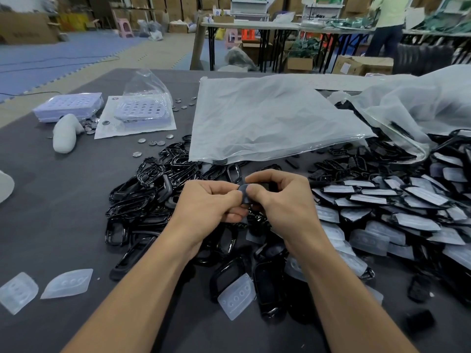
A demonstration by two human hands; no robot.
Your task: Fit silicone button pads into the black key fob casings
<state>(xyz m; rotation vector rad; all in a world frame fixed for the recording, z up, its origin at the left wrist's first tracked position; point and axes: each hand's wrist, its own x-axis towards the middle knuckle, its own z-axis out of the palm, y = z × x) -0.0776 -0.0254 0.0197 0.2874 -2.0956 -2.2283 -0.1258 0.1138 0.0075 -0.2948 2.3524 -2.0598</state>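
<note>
Both my hands meet above a heap of black key fob casings (142,200). My left hand (211,202) and my right hand (280,197) pinch one small black casing (244,193) between thumbs and fingers; most of it is hidden by my fingers. Whether a pad sits in it I cannot tell. Translucent silicone button pads lie loose: one (237,295) in front of my wrists, two (67,282) (16,293) at the near left. To the right lies a pile of casings with pale pads in them (397,207).
A large frosted plastic bag (267,121) lies behind the heap, another bag (420,105) at the right. Coin cells (153,142) are scattered near white trays (68,105) (142,112). A white glove (65,135) lies at the left. A person stands far back right.
</note>
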